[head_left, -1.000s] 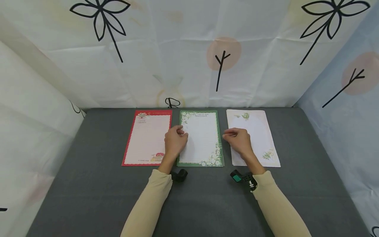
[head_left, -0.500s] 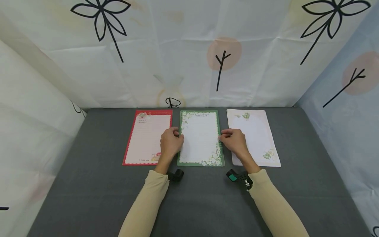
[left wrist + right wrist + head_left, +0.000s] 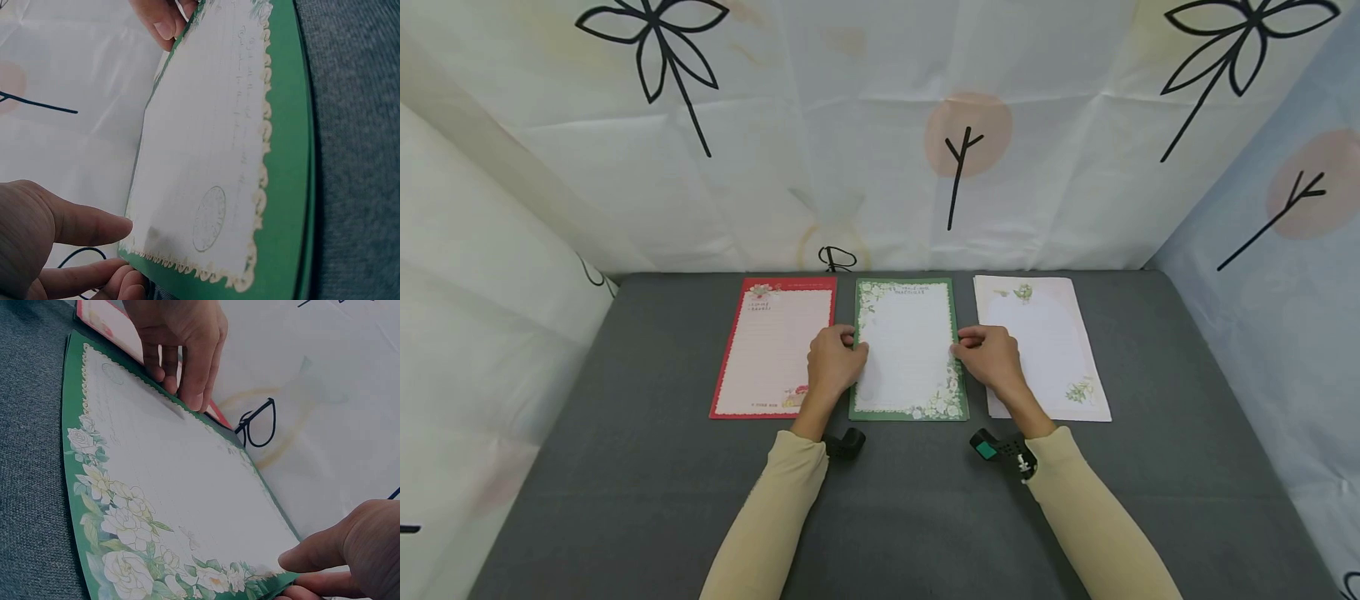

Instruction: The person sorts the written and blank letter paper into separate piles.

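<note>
In the head view, sheets of green-bordered letter paper with white flowers lie in the middle of the table, several edges layered together. My left hand pinches their left edge, thumb on top and fingers curled at the underside. On the opposite edge my right hand pinches too; its thumb rests on the flowered border in the right wrist view. Red-bordered letter paper lies beneath my left forearm's side. Pale letter paper with small green sprigs lies partly under my right hand.
A dark grey cloth covers the table. Behind it hangs a white curtain with black leaf drawings, and more cloth closes off the left and right sides. Each wrist carries a small black camera.
Both hands have shifted onto the green-bordered letter paper's edges, the left hand moving left and the right hand moving left too. The paper stays about where it was.
</note>
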`<action>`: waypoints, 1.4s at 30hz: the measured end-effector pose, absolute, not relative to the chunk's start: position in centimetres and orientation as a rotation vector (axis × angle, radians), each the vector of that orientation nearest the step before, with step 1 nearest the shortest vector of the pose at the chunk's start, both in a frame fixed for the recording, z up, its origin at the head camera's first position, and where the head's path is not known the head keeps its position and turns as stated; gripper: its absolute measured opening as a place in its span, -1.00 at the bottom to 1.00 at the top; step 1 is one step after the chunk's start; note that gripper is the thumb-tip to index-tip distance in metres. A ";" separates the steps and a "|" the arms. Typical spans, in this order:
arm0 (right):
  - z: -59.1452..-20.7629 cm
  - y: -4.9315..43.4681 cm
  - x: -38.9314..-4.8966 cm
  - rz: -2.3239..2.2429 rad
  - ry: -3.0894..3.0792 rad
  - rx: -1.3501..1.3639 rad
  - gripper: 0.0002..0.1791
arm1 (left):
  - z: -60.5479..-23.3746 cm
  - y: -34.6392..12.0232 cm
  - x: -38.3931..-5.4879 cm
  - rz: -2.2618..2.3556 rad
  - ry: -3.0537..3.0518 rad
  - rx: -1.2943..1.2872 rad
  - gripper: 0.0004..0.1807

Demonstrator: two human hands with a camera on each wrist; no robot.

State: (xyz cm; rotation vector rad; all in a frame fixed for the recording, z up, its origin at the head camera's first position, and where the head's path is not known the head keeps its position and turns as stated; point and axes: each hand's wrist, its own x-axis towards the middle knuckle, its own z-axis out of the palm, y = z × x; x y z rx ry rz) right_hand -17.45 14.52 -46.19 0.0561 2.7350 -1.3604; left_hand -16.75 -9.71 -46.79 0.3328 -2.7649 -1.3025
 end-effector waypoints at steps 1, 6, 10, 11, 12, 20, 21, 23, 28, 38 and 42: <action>-46.2 14.5 -17.4 -1.366 2.733 0.057 -0.65 | -46.8 -9.7 -16.8 -1.303 -2.763 0.335 -0.65; -46.2 14.5 -17.4 -1.377 2.737 0.050 -0.66 | -46.6 -9.7 -16.8 -1.314 -2.754 0.362 -0.66; -46.1 14.5 -17.3 -1.383 2.740 0.044 -0.66 | -46.4 -9.7 -16.8 -1.314 -2.747 0.363 -0.67; -46.1 14.5 -17.3 -1.385 2.740 0.043 -0.66 | -46.5 -9.7 -16.8 -1.316 -2.743 0.359 -0.67; -46.1 14.5 -17.3 -1.386 2.739 0.042 -0.66 | -46.4 -9.7 -16.8 -1.316 -2.739 0.353 -0.68; -46.0 14.6 -17.3 -1.419 2.739 0.052 -0.68 | -46.4 -9.8 -16.9 -1.376 -2.690 0.331 -0.73; -46.0 14.6 -17.3 -1.429 2.736 0.056 -0.69 | -46.4 -9.8 -16.8 -1.389 -2.683 0.331 -0.73; -46.0 14.7 -17.3 -1.450 2.729 0.057 -0.70 | -46.4 -9.8 -16.9 -1.413 -2.668 0.326 -0.73; -46.0 14.8 -17.4 -1.515 2.699 0.058 -0.69 | -46.3 -9.8 -17.0 -1.444 -2.647 0.313 -0.73; -46.1 14.9 -17.4 -1.589 2.660 0.078 -0.68 | -46.4 -9.9 -17.0 -1.500 -2.650 0.320 -0.71; -46.0 14.8 -17.5 -1.617 2.640 0.088 -0.68 | -46.3 -9.8 -17.0 -1.498 -2.655 0.328 -0.70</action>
